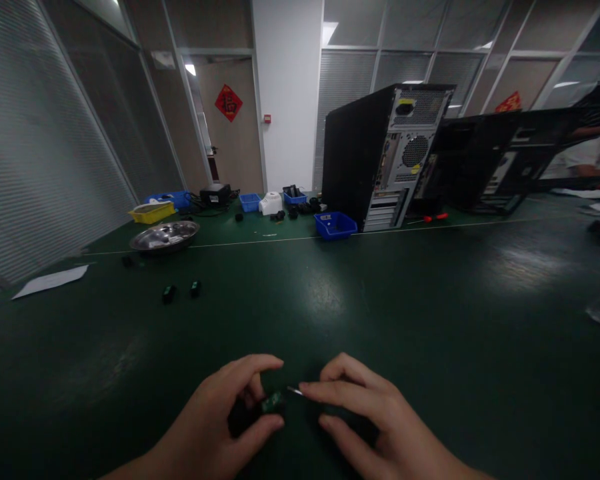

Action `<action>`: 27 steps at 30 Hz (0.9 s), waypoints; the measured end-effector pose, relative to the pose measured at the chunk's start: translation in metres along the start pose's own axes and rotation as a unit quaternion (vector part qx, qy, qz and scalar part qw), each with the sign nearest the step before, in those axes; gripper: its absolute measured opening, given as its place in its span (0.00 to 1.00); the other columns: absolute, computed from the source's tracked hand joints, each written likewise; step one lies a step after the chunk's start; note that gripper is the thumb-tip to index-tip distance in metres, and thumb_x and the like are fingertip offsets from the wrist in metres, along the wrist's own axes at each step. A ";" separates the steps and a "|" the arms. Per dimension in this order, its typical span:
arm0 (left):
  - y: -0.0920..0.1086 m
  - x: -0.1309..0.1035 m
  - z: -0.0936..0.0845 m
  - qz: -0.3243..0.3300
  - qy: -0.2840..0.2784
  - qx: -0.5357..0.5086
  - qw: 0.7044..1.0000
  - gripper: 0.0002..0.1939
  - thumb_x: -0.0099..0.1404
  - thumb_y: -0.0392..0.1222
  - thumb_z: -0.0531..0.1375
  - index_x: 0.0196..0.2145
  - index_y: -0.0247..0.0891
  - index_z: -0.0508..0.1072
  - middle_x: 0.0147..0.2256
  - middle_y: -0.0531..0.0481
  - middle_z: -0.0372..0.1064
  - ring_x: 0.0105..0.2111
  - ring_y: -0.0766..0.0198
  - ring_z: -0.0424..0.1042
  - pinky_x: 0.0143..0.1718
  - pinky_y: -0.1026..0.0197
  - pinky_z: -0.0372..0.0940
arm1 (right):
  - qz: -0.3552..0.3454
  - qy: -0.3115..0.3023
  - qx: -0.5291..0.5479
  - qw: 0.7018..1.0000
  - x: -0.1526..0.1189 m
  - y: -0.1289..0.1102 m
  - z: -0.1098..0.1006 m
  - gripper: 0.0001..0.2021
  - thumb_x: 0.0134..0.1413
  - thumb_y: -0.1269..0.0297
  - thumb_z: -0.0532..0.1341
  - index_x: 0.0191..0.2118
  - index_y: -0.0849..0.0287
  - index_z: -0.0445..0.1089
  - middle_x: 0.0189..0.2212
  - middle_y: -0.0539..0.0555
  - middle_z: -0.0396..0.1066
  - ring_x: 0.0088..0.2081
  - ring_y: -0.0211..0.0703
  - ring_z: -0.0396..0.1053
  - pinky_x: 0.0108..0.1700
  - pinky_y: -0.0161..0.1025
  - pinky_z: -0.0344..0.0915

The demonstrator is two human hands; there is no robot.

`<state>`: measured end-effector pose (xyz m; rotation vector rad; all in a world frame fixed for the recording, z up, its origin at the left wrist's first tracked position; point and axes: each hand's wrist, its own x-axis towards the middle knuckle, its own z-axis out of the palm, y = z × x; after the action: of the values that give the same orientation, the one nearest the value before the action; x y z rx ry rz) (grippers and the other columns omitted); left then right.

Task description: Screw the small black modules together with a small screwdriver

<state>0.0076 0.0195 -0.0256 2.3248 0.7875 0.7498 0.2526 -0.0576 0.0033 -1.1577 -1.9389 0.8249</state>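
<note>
Near the front edge of the view, my left hand [225, 407] is curled round a small black part with a green circuit board [272, 402] at its end. Its thumb lies along the near side of the part, and the index finger is lifted above it. My right hand [365, 413] holds a thin tool with a shiny metal tip [295, 391], which points left at the board end. Whether the tip touches the part cannot be made out. The rest of the tool is hidden or dark under the right fingers.
Two small black parts [195, 288] lie at mid-left on the green table [380, 300]. Behind them are a metal bowl [165, 236], a yellow tray [153, 213], a blue bin [335, 226] and a computer tower [360, 160]. A person's arm [593, 157] shows at far right.
</note>
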 end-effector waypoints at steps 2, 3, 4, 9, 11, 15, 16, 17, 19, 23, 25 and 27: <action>-0.002 -0.001 0.000 0.042 -0.004 0.011 0.999 0.29 0.58 0.37 0.69 0.55 0.48 0.65 0.29 0.57 0.68 0.26 0.63 0.69 0.30 0.64 0.63 | -0.004 0.008 0.006 1.000 0.000 0.000 -0.001 0.17 0.62 0.73 0.57 0.53 0.55 0.74 0.40 0.57 0.69 0.40 0.44 0.71 0.42 0.40 0.70; -0.002 -0.001 -0.001 0.060 -0.014 0.013 0.998 0.29 0.58 0.41 0.71 0.54 0.47 0.66 0.27 0.58 0.67 0.25 0.64 0.68 0.30 0.64 0.62 | -0.005 0.009 0.007 1.000 0.000 0.000 -0.001 0.17 0.62 0.73 0.57 0.53 0.55 0.74 0.40 0.57 0.69 0.40 0.44 0.71 0.42 0.40 0.70; 0.000 0.000 -0.003 0.069 -0.022 0.014 0.997 0.26 0.59 0.44 0.70 0.53 0.47 0.67 0.26 0.58 0.66 0.25 0.64 0.67 0.31 0.63 0.62 | -0.006 0.009 0.006 1.000 0.000 0.000 -0.001 0.17 0.61 0.74 0.57 0.53 0.55 0.74 0.41 0.57 0.69 0.41 0.44 0.71 0.42 0.40 0.70; 0.009 0.007 -0.018 0.059 -0.049 -0.022 0.997 0.15 0.72 0.31 0.50 0.49 0.44 0.71 0.37 0.50 0.72 0.35 0.62 0.72 0.37 0.64 0.66 | -0.005 0.013 0.010 1.000 -0.001 0.001 -0.002 0.18 0.61 0.74 0.58 0.54 0.54 0.73 0.42 0.57 0.69 0.41 0.44 0.71 0.42 0.40 0.70; 0.008 0.009 -0.022 0.098 -0.071 -0.042 0.992 0.23 0.70 0.25 0.47 0.52 0.45 0.70 0.46 0.47 0.72 0.44 0.61 0.73 0.45 0.62 0.68 | -0.009 0.019 0.016 1.000 -0.001 0.002 -0.001 0.18 0.61 0.75 0.58 0.54 0.54 0.74 0.42 0.56 0.70 0.41 0.44 0.71 0.42 0.40 0.70; 0.006 0.012 -0.023 0.141 -0.130 -0.037 0.981 0.29 0.66 0.21 0.50 0.57 0.48 0.68 0.54 0.48 0.71 0.52 0.61 0.71 0.53 0.61 0.67 | -0.017 0.037 0.027 0.999 -0.002 0.001 -0.001 0.19 0.60 0.76 0.58 0.54 0.53 0.73 0.42 0.56 0.70 0.41 0.44 0.71 0.43 0.40 0.70; 0.006 0.013 -0.023 0.139 -0.137 -0.037 0.980 0.27 0.66 0.21 0.52 0.56 0.48 0.69 0.52 0.48 0.72 0.50 0.61 0.73 0.51 0.62 0.67 | -0.014 0.037 0.027 0.999 -0.002 0.000 -0.001 0.19 0.60 0.76 0.58 0.54 0.53 0.73 0.42 0.56 0.70 0.41 0.44 0.71 0.43 0.40 0.70; 0.005 0.013 -0.022 0.135 -0.138 -0.038 0.980 0.25 0.66 0.22 0.54 0.54 0.47 0.70 0.50 0.48 0.73 0.48 0.61 0.73 0.49 0.63 0.68 | -0.012 0.034 0.026 0.999 -0.002 0.000 -0.001 0.19 0.60 0.76 0.58 0.54 0.53 0.73 0.42 0.56 0.70 0.41 0.44 0.71 0.43 0.40 0.70; 0.004 0.014 -0.021 0.124 -0.125 -0.039 0.984 0.21 0.66 0.24 0.57 0.51 0.45 0.72 0.46 0.49 0.74 0.44 0.61 0.74 0.45 0.64 0.69 | -0.008 0.025 0.023 0.999 -0.002 0.000 -0.002 0.19 0.60 0.76 0.58 0.53 0.53 0.74 0.42 0.56 0.69 0.41 0.44 0.71 0.43 0.41 0.70; 0.007 0.014 -0.023 0.105 -0.142 -0.033 0.984 0.25 0.65 0.23 0.57 0.55 0.46 0.68 0.50 0.49 0.71 0.47 0.60 0.72 0.49 0.62 0.67 | -0.009 0.020 0.025 0.999 -0.003 0.001 -0.002 0.18 0.61 0.75 0.58 0.53 0.53 0.74 0.41 0.56 0.70 0.41 0.45 0.71 0.43 0.41 0.70; 0.011 0.014 -0.025 0.128 -0.172 -0.027 0.976 0.29 0.65 0.22 0.57 0.59 0.48 0.65 0.54 0.49 0.70 0.51 0.59 0.69 0.53 0.60 0.65 | -0.014 0.027 0.025 0.999 -0.003 0.001 -0.001 0.18 0.61 0.75 0.58 0.53 0.53 0.74 0.41 0.56 0.70 0.41 0.45 0.71 0.43 0.41 0.70; 0.014 0.014 -0.026 0.152 -0.189 -0.015 0.970 0.28 0.66 0.23 0.59 0.58 0.48 0.66 0.54 0.49 0.70 0.51 0.58 0.69 0.54 0.59 0.64 | -0.016 0.032 0.022 0.999 -0.003 0.002 -0.001 0.18 0.61 0.75 0.57 0.53 0.54 0.74 0.41 0.57 0.70 0.41 0.45 0.71 0.43 0.41 0.70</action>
<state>0.0053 0.0274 0.0057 2.4834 0.2527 0.4128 0.2549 -0.0592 0.0017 -1.1119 -1.8742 0.7998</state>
